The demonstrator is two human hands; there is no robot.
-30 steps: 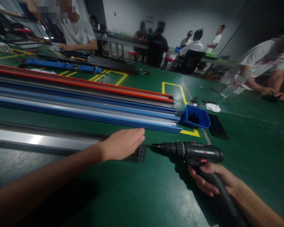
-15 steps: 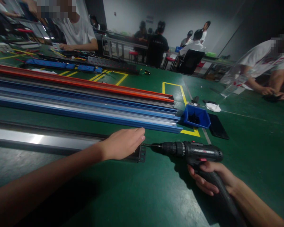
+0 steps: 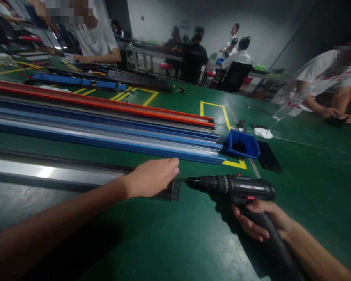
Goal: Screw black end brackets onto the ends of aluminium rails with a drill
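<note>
My left hand [image 3: 152,177] is closed over the right end of a long black-edged metal profile [image 3: 84,168], its fingers bent toward the far side and partly hidden. At that end sits a black end cap [image 3: 176,190] with small slots. In my right hand [image 3: 259,222] is a black cordless drill [image 3: 236,187], gripped by its handle. The drill lies level and points left. Its long thin bit [image 3: 188,180] reaches the end cap beside my left fingertips; the tip's exact contact is hidden.
Blue profiles [image 3: 119,134] and an orange profile [image 3: 134,105] lie beyond on the green table [image 3: 310,187]. Right of their ends stand a blue bin [image 3: 243,144] with black parts and a dark flat slab [image 3: 269,156]. Co-workers sit across the table; a clear bottle [image 3: 289,106] is near one.
Both my hands, the drill and the profile look nearly unmoved. In the background, a standing person has shifted to the left.
</note>
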